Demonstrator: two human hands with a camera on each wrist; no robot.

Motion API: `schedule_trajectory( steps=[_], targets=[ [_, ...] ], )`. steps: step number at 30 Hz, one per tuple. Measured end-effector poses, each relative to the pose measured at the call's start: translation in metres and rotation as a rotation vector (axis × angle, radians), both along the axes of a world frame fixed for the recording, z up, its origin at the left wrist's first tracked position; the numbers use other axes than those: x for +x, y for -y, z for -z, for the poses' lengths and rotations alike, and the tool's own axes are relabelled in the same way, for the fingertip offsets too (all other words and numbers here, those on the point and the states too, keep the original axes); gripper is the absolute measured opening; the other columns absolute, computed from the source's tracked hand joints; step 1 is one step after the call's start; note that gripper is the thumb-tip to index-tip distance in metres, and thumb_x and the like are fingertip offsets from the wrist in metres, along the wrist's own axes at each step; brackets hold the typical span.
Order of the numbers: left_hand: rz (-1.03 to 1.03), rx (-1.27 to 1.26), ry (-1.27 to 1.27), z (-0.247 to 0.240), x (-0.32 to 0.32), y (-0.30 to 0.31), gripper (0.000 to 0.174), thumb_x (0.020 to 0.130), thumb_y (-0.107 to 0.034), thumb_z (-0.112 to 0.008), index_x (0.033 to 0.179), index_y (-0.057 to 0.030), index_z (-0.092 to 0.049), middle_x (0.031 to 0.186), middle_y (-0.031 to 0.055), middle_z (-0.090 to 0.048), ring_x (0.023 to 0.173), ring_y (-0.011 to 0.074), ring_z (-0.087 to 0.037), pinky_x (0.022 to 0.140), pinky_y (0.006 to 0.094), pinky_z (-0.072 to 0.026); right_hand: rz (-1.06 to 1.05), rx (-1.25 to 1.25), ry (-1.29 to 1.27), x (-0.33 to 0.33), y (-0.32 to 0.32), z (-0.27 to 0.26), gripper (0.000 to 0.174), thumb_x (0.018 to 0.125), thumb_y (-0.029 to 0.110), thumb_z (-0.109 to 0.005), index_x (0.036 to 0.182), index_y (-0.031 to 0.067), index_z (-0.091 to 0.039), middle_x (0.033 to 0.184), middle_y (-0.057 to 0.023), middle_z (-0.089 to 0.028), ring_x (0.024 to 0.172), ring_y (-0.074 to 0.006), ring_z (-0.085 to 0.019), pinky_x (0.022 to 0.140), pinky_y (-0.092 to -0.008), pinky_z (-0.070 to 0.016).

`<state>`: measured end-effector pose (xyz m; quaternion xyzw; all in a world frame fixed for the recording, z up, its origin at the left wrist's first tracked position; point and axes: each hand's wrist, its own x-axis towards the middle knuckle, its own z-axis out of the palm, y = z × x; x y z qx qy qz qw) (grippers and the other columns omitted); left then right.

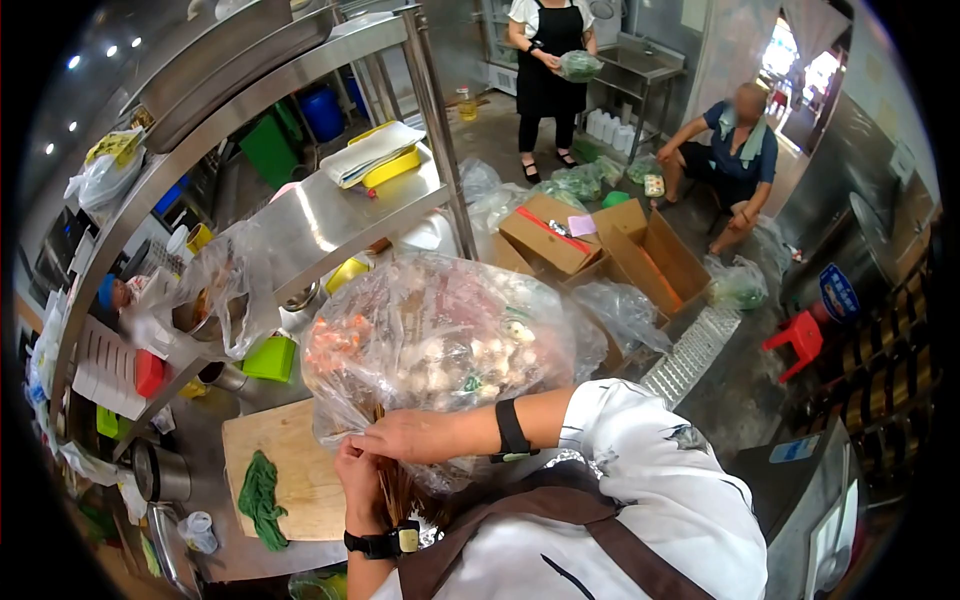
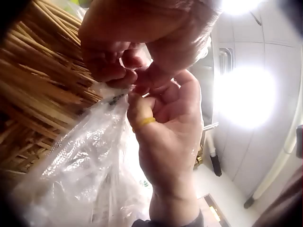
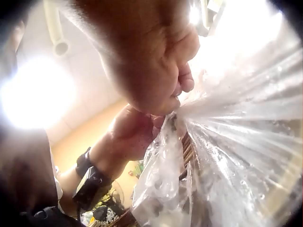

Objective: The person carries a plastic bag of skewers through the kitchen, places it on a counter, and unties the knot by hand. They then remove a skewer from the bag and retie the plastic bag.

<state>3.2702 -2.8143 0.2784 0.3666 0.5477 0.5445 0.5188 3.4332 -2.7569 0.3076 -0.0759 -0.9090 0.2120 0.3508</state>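
Observation:
A big clear plastic bag [image 1: 440, 340] bulges with many pieces of food, some pale and round, some orange. Thin bamboo sticks [image 1: 395, 490] poke out below its gathered edge, seen close up in the left wrist view as a dense bundle of sticks [image 2: 38, 90]. My left hand [image 1: 357, 480] and right hand [image 1: 405, 437] meet at the bag's edge, both pinching the twisted plastic. In the right wrist view, folds of the bag [image 3: 227, 127] fan out from my fingers. A yellow band [image 2: 144, 122] circles a digit of my right hand.
A cutting board [image 1: 300, 470] with a green cloth [image 1: 262, 500] lies at left, under a steel shelf [image 1: 310, 215]. Cardboard boxes [image 1: 650, 255] stand beyond the bag. One person [image 1: 553, 70] stands holding a green bundle; another person [image 1: 735, 160] sits near a red stool [image 1: 795, 345].

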Motion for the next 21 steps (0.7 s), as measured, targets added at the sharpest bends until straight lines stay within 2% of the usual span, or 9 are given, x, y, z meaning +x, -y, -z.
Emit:
schedule_trajectory(
  steps=[2, 4, 7, 11, 13, 15, 20, 21],
  targets=[
    [0.002, -0.031, 0.023, -0.002, 0.002, 0.001, 0.014, 0.078, -0.001, -0.062, 0.075, -0.0059, -0.050, 0.063, 0.0003, -0.054, 0.052, 0.0073, -0.047, 0.047, 0.0210, -0.0373, -0.014, -0.020, -0.033, 0.001, 0.000, -0.001, 0.034, 0.078, 0.006, -0.051, 0.111, 0.0050, -0.044, 0.078, -0.0134, -0.054, 0.072, -0.0340, -0.056, 0.062, -0.0419, -0.0453],
    [0.027, -0.011, 0.106, 0.000, 0.001, 0.001, 0.013, 0.080, -0.005, -0.062, 0.073, -0.0062, -0.051, 0.061, 0.0015, -0.054, 0.050, 0.0085, -0.048, 0.046, 0.0214, -0.0366, -0.028, -0.027, -0.028, 0.001, -0.002, -0.003, 0.034, 0.078, 0.006, -0.051, 0.111, 0.0056, -0.044, 0.080, -0.0138, -0.055, 0.074, -0.0346, -0.057, 0.063, -0.0407, -0.0460],
    [0.016, -0.007, 0.042, -0.007, 0.006, 0.000, 0.013, 0.082, -0.007, -0.061, 0.072, -0.0062, -0.052, 0.060, 0.0027, -0.055, 0.049, 0.0097, -0.049, 0.046, 0.0218, -0.0369, -0.089, -0.077, -0.042, -0.001, -0.005, -0.001, 0.033, 0.078, 0.006, -0.050, 0.110, 0.0071, -0.044, 0.084, -0.0139, -0.056, 0.077, -0.0349, -0.058, 0.065, -0.0403, -0.0466],
    [0.013, 0.025, 0.099, -0.008, 0.009, 0.000, 0.010, 0.082, -0.004, -0.058, 0.073, -0.0065, -0.053, 0.060, 0.0032, -0.056, 0.048, 0.0112, -0.050, 0.045, 0.0225, -0.0377, -0.103, -0.088, 0.015, -0.007, -0.007, 0.003, 0.031, 0.079, 0.005, -0.049, 0.110, 0.0082, -0.044, 0.087, -0.0135, -0.057, 0.081, -0.0347, -0.058, 0.067, -0.0408, -0.0467],
    [0.033, 0.039, 0.113, -0.001, 0.005, -0.001, 0.010, 0.081, -0.002, -0.057, 0.073, -0.0065, -0.053, 0.060, 0.0029, -0.055, 0.048, 0.0112, -0.049, 0.046, 0.0233, -0.0390, -0.060, -0.069, 0.085, -0.012, -0.008, 0.006, 0.030, 0.079, 0.005, -0.049, 0.108, 0.0092, -0.044, 0.088, -0.0131, -0.057, 0.082, -0.0345, -0.058, 0.068, -0.0413, -0.0463],
    [0.040, 0.043, 0.050, 0.007, 0.000, -0.003, 0.009, 0.083, -0.009, -0.060, 0.075, -0.0071, -0.056, 0.068, -0.0004, -0.056, 0.059, 0.0080, -0.049, 0.053, 0.0225, -0.0389, -0.063, -0.063, 0.083, -0.012, -0.009, 0.008, 0.031, 0.078, 0.005, -0.050, 0.108, 0.0087, -0.044, 0.088, -0.0134, -0.057, 0.082, -0.0343, -0.058, 0.069, -0.0414, -0.0462],
    [0.008, -0.036, 0.095, 0.013, -0.005, -0.001, 0.010, 0.084, -0.010, -0.057, 0.075, -0.0073, -0.054, 0.066, 0.0000, -0.054, 0.057, 0.0094, -0.049, 0.052, 0.0226, -0.0397, -0.043, -0.018, 0.032, -0.008, -0.014, 0.013, 0.027, 0.076, 0.005, -0.053, 0.101, 0.0059, -0.046, 0.087, -0.0137, -0.057, 0.080, -0.0339, -0.058, 0.068, -0.0417, -0.0463],
    [0.033, -0.097, 0.107, 0.005, -0.005, 0.001, 0.009, 0.085, -0.011, -0.056, 0.077, -0.0072, -0.054, 0.065, 0.0002, -0.054, 0.056, 0.0097, -0.049, 0.051, 0.0221, -0.0400, 0.052, -0.004, 0.066, -0.003, -0.020, 0.011, 0.025, 0.075, 0.005, -0.053, 0.098, 0.0050, -0.046, 0.085, -0.0132, -0.056, 0.079, -0.0337, -0.058, 0.067, -0.0414, -0.0464]
  ],
)
